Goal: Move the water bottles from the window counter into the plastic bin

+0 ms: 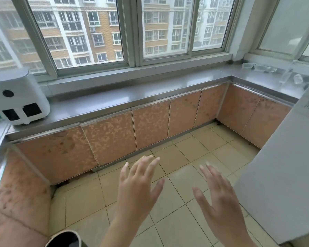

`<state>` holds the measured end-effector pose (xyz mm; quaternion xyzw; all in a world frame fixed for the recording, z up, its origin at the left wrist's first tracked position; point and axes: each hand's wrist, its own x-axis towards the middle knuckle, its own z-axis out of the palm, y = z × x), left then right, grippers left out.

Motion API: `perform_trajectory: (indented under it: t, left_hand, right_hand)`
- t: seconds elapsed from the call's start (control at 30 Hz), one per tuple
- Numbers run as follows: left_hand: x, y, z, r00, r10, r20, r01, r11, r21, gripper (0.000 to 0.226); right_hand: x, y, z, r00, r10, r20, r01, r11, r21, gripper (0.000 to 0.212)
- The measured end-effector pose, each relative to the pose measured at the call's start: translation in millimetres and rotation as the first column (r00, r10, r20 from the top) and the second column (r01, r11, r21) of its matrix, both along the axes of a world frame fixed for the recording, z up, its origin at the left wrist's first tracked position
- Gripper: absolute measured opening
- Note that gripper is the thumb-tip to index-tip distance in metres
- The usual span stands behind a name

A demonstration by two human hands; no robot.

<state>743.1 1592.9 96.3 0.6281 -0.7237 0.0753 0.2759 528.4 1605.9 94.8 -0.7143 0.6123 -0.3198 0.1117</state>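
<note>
Your left hand (137, 186) and right hand (219, 200) hover empty, fingers spread, over floor tiles (178, 157); clear containers (268, 68) far right on the window counter (114, 102).

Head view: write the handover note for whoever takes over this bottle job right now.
Left hand: open, empty, raised over the floor.
Right hand: open, empty, beside it.
Things: clear items, too blurred to confirm as bottles, lie on the counter at the far right corner. The counter stretch under the window holds only a white appliance at the left end. No plastic bin is in view.
Done: nothing the view can confirm.
Left: find the bin, go to the right corner, check the clear items, and carry any bottles over.
</note>
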Motion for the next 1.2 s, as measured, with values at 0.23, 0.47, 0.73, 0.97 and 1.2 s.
perform_trajectory:
  t: [0.23, 0.47, 0.73, 0.97, 1.2]
  left_hand:
    - [-27.7, -115.6, 2.9, 1.000, -0.005, 0.007, 0.004, 0.999, 0.040, 0.052]
    - [-52.5, -217.7, 5.2, 1.000, -0.013, -0.015, 0.013, 1.000, 0.001, 0.051]
    - [-79.1, -360.4, -0.4, 0.995, -0.100, -0.029, 0.099, 0.995, -0.033, 0.051]
    - [-96.3, -505.2, -8.5, 0.969, -0.236, -0.072, 0.235, 0.972, -0.014, 0.049]
    - [-142.5, -627.0, 10.2, 0.935, -0.349, -0.059, 0.350, 0.937, 0.009, 0.051]
  right_hand:
    - [-38.4, -118.4, 1.7, 1.000, -0.015, 0.001, 0.015, 1.000, -0.010, 0.067]
    - [-68.6, -216.2, 6.2, 0.999, -0.032, -0.026, 0.032, 0.999, -0.003, 0.061]
    - [-91.2, -332.3, 4.2, 0.989, -0.145, -0.037, 0.145, 0.989, 0.010, 0.065]
    - [-99.3, -449.6, 8.2, 0.965, -0.259, -0.041, 0.260, 0.965, 0.019, 0.065]
    - [-125.4, -540.4, 24.4, 0.934, -0.351, -0.071, 0.350, 0.936, -0.021, 0.063]
